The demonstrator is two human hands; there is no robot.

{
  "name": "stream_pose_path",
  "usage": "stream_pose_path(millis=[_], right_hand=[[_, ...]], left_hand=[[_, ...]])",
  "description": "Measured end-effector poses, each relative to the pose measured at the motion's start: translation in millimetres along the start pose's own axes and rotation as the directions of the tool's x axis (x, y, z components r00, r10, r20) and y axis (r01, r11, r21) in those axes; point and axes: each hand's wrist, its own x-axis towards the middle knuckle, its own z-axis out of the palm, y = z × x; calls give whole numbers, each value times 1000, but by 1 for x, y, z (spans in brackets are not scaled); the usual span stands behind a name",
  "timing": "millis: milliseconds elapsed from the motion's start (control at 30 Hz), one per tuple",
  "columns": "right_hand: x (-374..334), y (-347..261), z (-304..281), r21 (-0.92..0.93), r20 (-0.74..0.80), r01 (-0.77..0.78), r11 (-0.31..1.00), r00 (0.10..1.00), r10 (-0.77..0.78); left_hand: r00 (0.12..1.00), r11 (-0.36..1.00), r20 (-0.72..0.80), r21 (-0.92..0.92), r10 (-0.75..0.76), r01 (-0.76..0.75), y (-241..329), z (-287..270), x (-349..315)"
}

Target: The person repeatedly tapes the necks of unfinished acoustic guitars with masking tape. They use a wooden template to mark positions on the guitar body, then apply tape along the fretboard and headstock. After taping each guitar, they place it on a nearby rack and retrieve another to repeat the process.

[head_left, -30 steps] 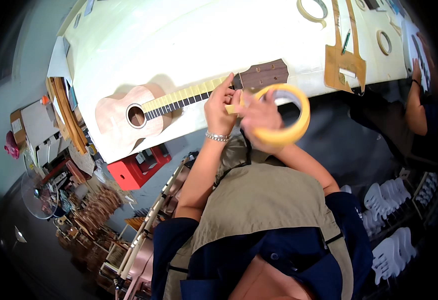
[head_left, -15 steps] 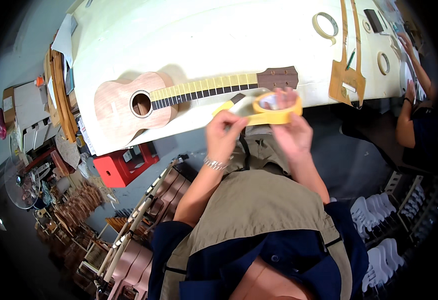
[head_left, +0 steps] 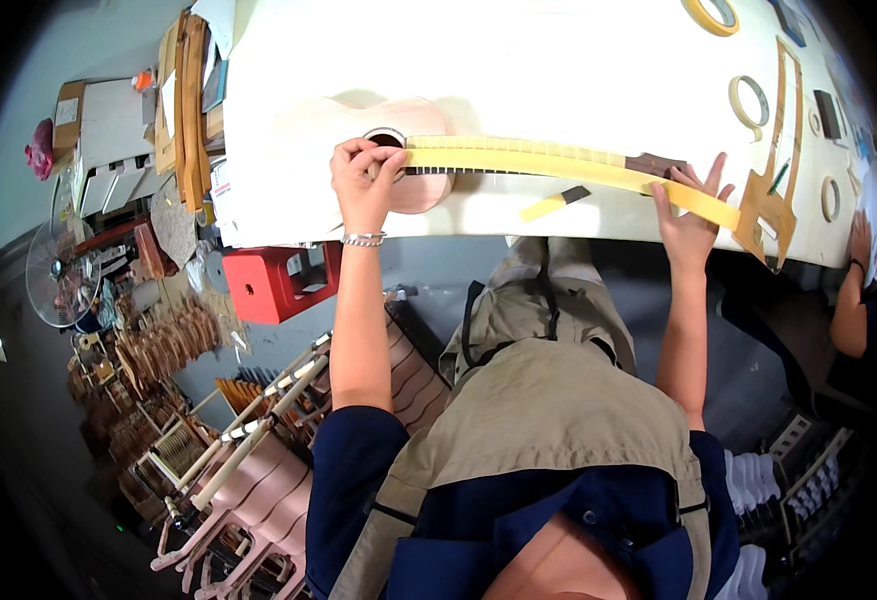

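My left hand (head_left: 364, 185) pinches the free end of a yellow tape strip (head_left: 529, 165) beside the sound hole of a ukulele body (head_left: 314, 140). Stretched to the right, the strip runs along the neck and partly covers the fretboard (head_left: 499, 145), which has paler yellow tape along its far side. At the other end, my right hand (head_left: 694, 215) holds the yellow tape roll (head_left: 704, 205), seen edge-on, just past the dark headstock (head_left: 654, 163). Its fingers are spread around the roll. A short yellow-and-black blade tool (head_left: 556, 203) lies nearer the table's front edge.
Tape rolls (head_left: 751, 105) and a wooden template (head_left: 767, 210) lie on the white table (head_left: 559, 60) to the right. A co-worker's arm (head_left: 852, 290) is at the far right. Below the front edge stand a red stool (head_left: 284, 283) and a rack of instrument bodies (head_left: 264, 490).
My hands have moved apart, drawing a long tape strip out between them. My left hand has gone left to the sound hole, my right hand rightward past the headstock. The view has shifted.
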Motion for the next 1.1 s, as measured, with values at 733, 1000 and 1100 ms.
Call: stream_pose_path(millis=[733,1000,1100], right_hand=[[4,-2,3,525,41,-342,780,925,378],[5,-2,10,285,-49,-317,905,938,344],[5,-5,9,119,-83,-277,954,954,287]], left_hand=[[865,760,116,432,487,-486,14,8,-26],[908,650,347,638,235,-413,25,22,-56],[921,599,357,707,155,-376,35,32,-61]])
